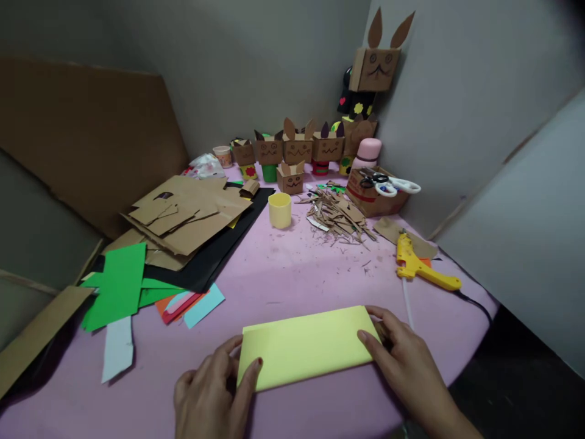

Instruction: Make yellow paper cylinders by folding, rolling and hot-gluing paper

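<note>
A strip of folded yellow paper [306, 350] stretches between my two hands above the near part of the table. My left hand [217, 387] pinches its left end, thumb on top and fingers behind. At the other end, my right hand [400, 353] grips the paper with the thumb on its face and fingers tucked behind the edge. Straight ahead of the paper stands a small pale yellow cup [280, 211]. To the right lies a yellow glue gun [423, 268] with a glue stick hanging out of its back.
Cardboard sheets [187, 213] and black paper lie at left, near green paper [121, 283] and coloured scraps. Cardboard shavings [338, 213] are heaped before a box [372, 195] with scissors [388, 184]. Several cardboard animal figures [298, 148] line the back on the pink table [274, 268].
</note>
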Motion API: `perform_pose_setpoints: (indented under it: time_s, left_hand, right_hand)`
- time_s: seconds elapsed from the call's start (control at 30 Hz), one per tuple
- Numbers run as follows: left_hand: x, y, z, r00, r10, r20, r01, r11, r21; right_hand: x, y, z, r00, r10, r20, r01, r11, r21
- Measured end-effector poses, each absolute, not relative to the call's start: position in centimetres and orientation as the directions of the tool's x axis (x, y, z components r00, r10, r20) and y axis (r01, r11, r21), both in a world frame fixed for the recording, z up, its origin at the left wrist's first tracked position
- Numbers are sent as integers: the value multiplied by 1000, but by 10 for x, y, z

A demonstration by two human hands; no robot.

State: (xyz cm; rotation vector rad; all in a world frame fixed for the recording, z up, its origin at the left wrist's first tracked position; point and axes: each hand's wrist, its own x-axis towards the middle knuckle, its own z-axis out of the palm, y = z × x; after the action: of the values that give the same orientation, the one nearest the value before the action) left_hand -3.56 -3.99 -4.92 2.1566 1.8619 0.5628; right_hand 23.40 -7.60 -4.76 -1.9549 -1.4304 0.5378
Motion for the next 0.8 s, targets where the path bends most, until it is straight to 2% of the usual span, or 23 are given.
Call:
perform_pose_setpoints:
  time_s: [0.2, 0.33, 0.63, 0.8]
  left_hand:
    - [-36, -42, -47, 163, 975, 153, 895, -211, 392]
    - [-36, -44, -47, 173, 973, 153, 898, -220, 381]
    - [-21, -47, -36, 32, 994, 105, 871, -79, 484]
    - [-25, -45, -38, 48, 996, 69, 887, -74, 456]
  right_hand:
    - [238, -81, -62, 240, 948, 209, 846, -98, -524]
    - [240, -80, -66, 194, 949, 247, 893, -67, -445]
    - [240, -75, -64, 138, 947, 291, 931, -24, -364]
    - [238, -76, -63, 161, 942, 295, 924, -39, -381]
